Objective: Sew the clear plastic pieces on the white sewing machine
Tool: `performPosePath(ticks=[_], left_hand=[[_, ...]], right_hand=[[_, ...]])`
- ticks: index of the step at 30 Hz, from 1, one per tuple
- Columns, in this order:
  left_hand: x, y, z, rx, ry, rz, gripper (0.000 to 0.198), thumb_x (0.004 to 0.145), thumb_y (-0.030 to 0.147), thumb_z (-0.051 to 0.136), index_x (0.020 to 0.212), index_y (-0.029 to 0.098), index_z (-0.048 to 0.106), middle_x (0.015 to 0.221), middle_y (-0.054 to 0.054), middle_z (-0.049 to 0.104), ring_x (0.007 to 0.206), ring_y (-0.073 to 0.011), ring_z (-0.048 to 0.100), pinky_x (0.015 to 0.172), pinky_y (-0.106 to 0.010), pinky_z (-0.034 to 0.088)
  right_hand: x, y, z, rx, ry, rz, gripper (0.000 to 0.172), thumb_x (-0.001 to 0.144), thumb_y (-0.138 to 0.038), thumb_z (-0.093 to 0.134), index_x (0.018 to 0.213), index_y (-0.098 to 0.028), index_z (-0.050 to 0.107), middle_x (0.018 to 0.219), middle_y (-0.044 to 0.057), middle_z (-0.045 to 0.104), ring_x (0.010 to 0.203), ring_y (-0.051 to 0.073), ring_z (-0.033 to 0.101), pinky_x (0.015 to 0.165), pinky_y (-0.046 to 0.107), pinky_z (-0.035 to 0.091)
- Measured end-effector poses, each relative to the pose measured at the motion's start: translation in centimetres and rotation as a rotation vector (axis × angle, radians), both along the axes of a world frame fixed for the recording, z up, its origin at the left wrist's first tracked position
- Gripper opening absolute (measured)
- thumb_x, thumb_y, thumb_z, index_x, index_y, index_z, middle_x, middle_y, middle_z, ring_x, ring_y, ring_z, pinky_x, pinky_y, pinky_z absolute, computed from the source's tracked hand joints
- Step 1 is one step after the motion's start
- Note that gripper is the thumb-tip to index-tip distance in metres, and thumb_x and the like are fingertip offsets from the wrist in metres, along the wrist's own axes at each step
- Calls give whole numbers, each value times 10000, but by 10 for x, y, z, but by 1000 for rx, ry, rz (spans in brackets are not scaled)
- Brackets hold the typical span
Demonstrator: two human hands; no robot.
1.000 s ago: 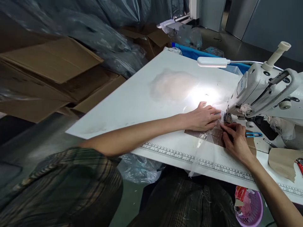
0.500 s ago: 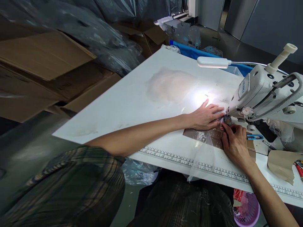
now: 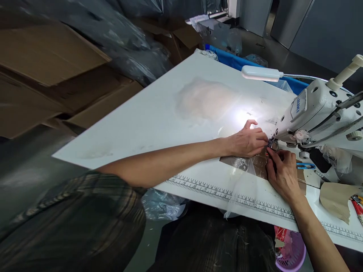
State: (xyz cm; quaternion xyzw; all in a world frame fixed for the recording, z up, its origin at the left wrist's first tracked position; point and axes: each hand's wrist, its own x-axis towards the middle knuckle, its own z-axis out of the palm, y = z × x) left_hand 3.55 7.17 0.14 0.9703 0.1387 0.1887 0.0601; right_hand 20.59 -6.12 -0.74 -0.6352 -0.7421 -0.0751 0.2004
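A white sewing machine [image 3: 320,113] stands at the right of a white table [image 3: 159,117]. Sheer see-through fabric [image 3: 249,166] lies under its presser foot [image 3: 272,144] and hangs over the front edge. My left hand [image 3: 247,140] rests on the fabric just left of the foot, fingers curled and pinching at the fabric by the needle. My right hand [image 3: 280,172] sits in front of the foot, fingertips pinched on the fabric edge there. A brown patch of the table top shows through the fabric.
A white lamp [image 3: 261,73] shines on the table. Blue thread snips [image 3: 305,166] lie right of the foot, tan paper [image 3: 334,198] further right. A printed ruler [image 3: 255,202] runs along the front edge. Cardboard boxes [image 3: 56,75] and plastic bags stand left; a purple basket [image 3: 292,253] below.
My left hand's fingers have curled from flat into a pinch at the presser foot. My right hand has edged closer to the foot. The view shifted slightly.
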Motion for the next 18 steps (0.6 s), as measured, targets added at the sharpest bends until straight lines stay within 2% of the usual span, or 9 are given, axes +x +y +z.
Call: performPosePath(ticks=[3, 12, 15, 18], left_hand=[[-1, 2, 1, -20, 2, -44, 347, 967, 212, 369, 1041, 273, 702, 1133, -31, 715, 1007, -196, 624, 1095, -543, 201], [-1, 3, -5, -37, -28, 19, 352, 984, 243, 362, 1126, 256, 683, 1177, -48, 700, 978, -202, 630, 1094, -538, 224], [-1, 6, -3, -47, -30, 19, 336, 981, 226, 373, 1149, 253, 662, 1236, -63, 674, 1044, -210, 615, 1092, -538, 242], [-2, 10, 5, -12, -21, 90, 336, 996, 252, 349, 1162, 221, 639, 1284, -97, 630, 1056, -218, 590, 1016, -486, 337]], right_hand=[[-1, 0, 0, 1, 0, -8, 386, 949, -260, 418, 1252, -182, 643, 996, 140, 557, 880, 258, 470, 808, 463, 448], [-9, -6, -1, 17, -65, -60, 382, 978, -276, 375, 1261, -183, 614, 1021, 149, 569, 851, 256, 478, 770, 467, 452], [-3, -8, 1, 23, -23, -13, 363, 977, -278, 403, 1252, -202, 627, 1051, 144, 588, 890, 259, 521, 797, 472, 479], [9, -10, 11, 6, 67, 83, 346, 975, -280, 433, 1229, -188, 649, 1097, 156, 612, 947, 261, 579, 816, 457, 520]])
